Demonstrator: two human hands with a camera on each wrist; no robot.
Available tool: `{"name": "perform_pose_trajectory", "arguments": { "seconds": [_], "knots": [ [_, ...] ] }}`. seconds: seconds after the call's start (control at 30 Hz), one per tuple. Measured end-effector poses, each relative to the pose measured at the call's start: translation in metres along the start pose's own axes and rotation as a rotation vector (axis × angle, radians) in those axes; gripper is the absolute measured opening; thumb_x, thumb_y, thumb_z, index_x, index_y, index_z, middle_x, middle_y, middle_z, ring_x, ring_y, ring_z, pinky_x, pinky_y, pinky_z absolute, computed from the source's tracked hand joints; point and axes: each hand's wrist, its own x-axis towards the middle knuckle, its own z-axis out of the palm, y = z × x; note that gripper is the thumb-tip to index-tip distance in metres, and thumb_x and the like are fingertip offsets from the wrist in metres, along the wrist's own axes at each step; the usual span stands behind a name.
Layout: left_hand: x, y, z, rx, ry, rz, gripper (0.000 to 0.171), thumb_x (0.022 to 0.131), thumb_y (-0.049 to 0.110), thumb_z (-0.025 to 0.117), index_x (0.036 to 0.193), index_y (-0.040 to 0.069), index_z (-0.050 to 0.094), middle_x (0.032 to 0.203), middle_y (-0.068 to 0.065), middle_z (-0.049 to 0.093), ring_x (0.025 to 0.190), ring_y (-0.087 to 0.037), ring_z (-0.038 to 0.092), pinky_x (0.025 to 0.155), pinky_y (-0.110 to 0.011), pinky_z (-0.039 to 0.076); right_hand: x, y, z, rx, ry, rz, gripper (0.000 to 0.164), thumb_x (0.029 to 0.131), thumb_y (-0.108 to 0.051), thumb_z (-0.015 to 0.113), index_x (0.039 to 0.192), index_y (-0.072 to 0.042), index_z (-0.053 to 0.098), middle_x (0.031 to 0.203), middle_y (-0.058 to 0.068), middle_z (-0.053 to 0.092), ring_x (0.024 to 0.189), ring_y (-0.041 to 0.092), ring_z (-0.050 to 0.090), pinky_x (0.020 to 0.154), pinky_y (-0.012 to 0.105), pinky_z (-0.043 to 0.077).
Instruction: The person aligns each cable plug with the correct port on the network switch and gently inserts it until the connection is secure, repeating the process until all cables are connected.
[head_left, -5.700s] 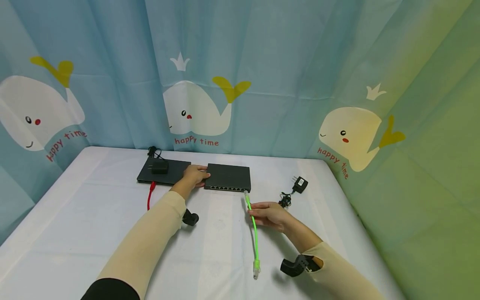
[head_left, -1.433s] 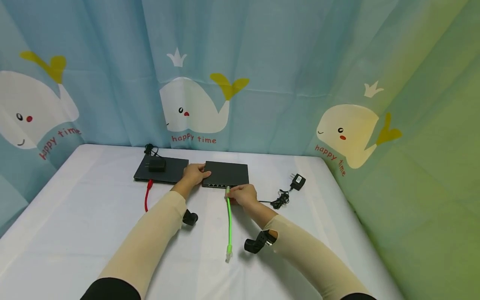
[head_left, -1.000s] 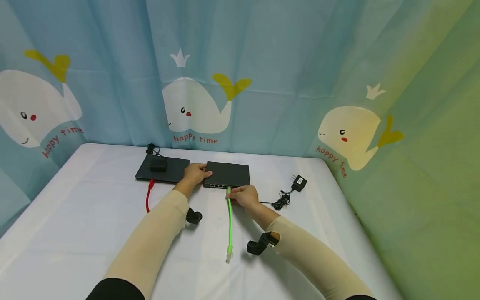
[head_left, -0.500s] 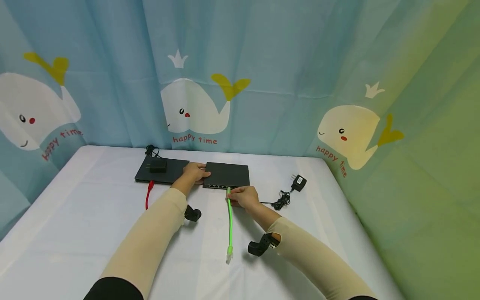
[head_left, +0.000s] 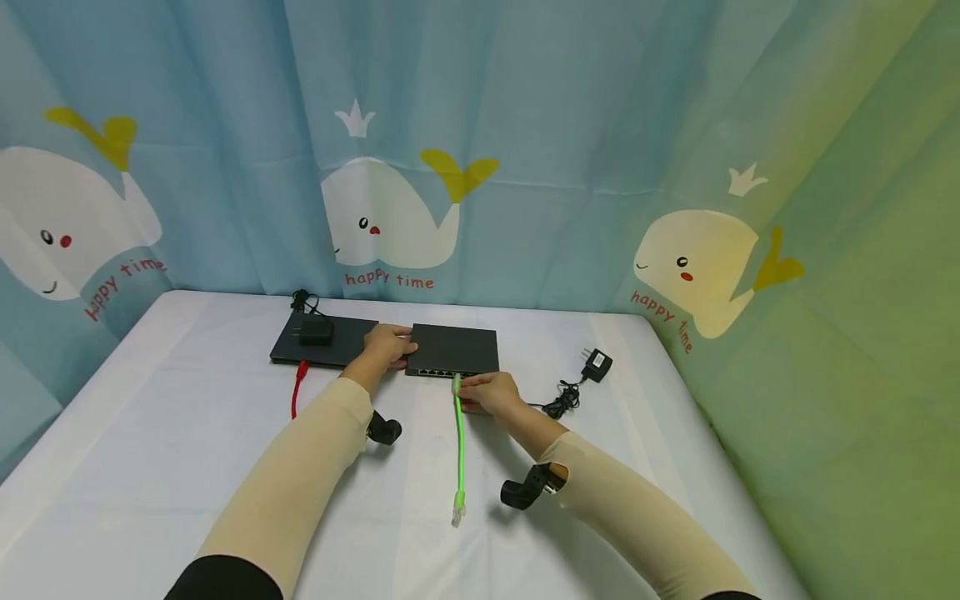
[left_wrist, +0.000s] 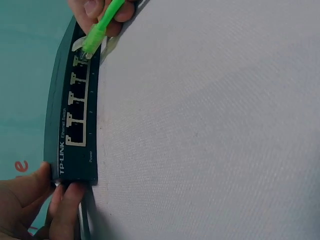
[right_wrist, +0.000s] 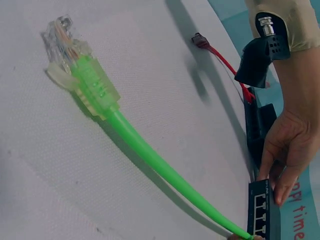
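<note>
My left hand [head_left: 386,346] grips the left end of a black TP-LINK Ethernet switch [head_left: 453,348], thumb on top and fingers at the side, as the left wrist view also shows. The front row of ports [left_wrist: 77,107] faces me. My right hand [head_left: 487,392] pinches a short bright green network cable [head_left: 460,442] close behind one plug [left_wrist: 92,40]. In the left wrist view that plug's clear tip is right at a port, angled to the front face. The cable's other plug [right_wrist: 82,75] points toward me over the white cloth, its clear latch showing.
Left of the switch lies another flat black box [head_left: 345,337] with a black power adapter [head_left: 315,330] on top. A red cable [head_left: 298,390] comes from its front. A second adapter [head_left: 597,365] with a bundled cord [head_left: 561,402] lies right. A whale-print curtain [head_left: 540,208] hangs behind.
Over the several seconds shown, my right hand brought the green cable left and forward to the switch's front. In the last half second it shifts barely. My left hand stays on the switch.
</note>
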Motion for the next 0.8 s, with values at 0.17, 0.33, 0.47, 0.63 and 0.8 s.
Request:
{"name": "perform_pose_trajectory", "arguments": {
  "seconds": [0.17, 0.33, 0.47, 0.63, 0.8],
  "knots": [
    [-0.005, 0.000, -0.001, 0.010, 0.034, 0.023, 0.042, 0.093, 0.011, 0.070, 0.134, 0.016, 0.063, 0.145, -0.020, 0.047, 0.081, -0.021, 0.073, 0.064, -0.024, 0.060, -0.004, -0.004, -0.007, 0.042, -0.046, 0.035, 0.024, 0.090, 0.003, 0.067, 0.113, 0.010, 0.068, 0.092, 0.014, 0.073, 0.065, 0.011, 0.068, 0.070, 0.027, 0.061],
    [-0.014, -0.003, -0.003, -0.051, 0.022, 0.045, 0.036, 0.093, 0.012, 0.069, 0.130, 0.011, 0.066, 0.135, -0.020, 0.055, 0.086, -0.020, 0.070, 0.065, -0.024, 0.060, -0.007, -0.010, -0.019, 0.088, -0.062, 0.037, 0.028, 0.091, 0.003, 0.066, 0.118, 0.013, 0.065, 0.094, 0.018, 0.074, 0.069, 0.013, 0.070, 0.068, 0.024, 0.061],
    [-0.020, -0.005, -0.008, -0.106, -0.017, 0.043, 0.034, 0.095, 0.014, 0.067, 0.129, 0.007, 0.066, 0.127, -0.018, 0.064, 0.105, -0.025, 0.068, 0.073, -0.028, 0.061, -0.009, -0.019, -0.032, 0.088, -0.103, 0.041, 0.034, 0.094, 0.002, 0.063, 0.126, 0.014, 0.059, 0.103, 0.021, 0.072, 0.071, 0.012, 0.070, 0.069, 0.023, 0.060],
    [-0.025, 0.000, -0.018, -0.030, -0.039, 0.117, 0.033, 0.098, 0.019, 0.063, 0.129, 0.006, 0.066, 0.125, -0.015, 0.066, 0.110, -0.026, 0.067, 0.080, -0.031, 0.061, -0.009, -0.038, -0.048, -0.027, -0.119, -0.030, 0.036, 0.097, -0.005, 0.061, 0.130, 0.010, 0.058, 0.117, 0.024, 0.068, 0.079, 0.015, 0.071, 0.082, 0.030, 0.060],
    [-0.041, 0.008, -0.032, 0.277, 0.003, 0.361, 0.033, 0.101, 0.021, 0.057, 0.129, 0.006, 0.066, 0.118, -0.014, 0.070, 0.101, -0.025, 0.069, 0.084, -0.036, 0.057, -0.008, -0.056, -0.062, -0.276, -0.111, -0.260, 0.031, 0.100, -0.014, 0.059, 0.123, 0.007, 0.064, 0.118, 0.024, 0.067, 0.093, 0.028, 0.071, 0.085, 0.036, 0.060]
  ]
}}
